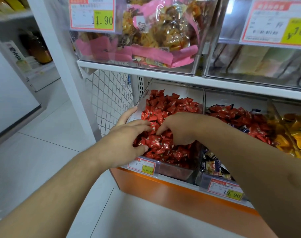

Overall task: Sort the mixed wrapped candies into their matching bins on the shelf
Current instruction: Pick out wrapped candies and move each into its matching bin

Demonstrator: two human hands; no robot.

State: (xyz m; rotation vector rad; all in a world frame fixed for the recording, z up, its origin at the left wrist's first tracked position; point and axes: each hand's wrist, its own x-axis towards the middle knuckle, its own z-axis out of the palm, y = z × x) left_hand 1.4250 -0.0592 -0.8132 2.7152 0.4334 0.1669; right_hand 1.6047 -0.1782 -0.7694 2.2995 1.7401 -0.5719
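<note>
Digging both hands [129, 134] [177, 129] in red candies [170, 107]; bin [173, 170] edge near.

Bright, even overhead light; glare on the clear plastic upper bin [194, 48] — edges blurred, bowed by wide-angle distortion.

Red wrapped candies [165, 117] heaped in clear bin [177, 170], lower shelf.

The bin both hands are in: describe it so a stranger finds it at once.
On the lower shelf, above the orange base, take the leftmost clear bin, beside the wire mesh. It holds only red candies and carries a 24.90 price tag; the next bin mixes red and dark blue wrappers.
</note>
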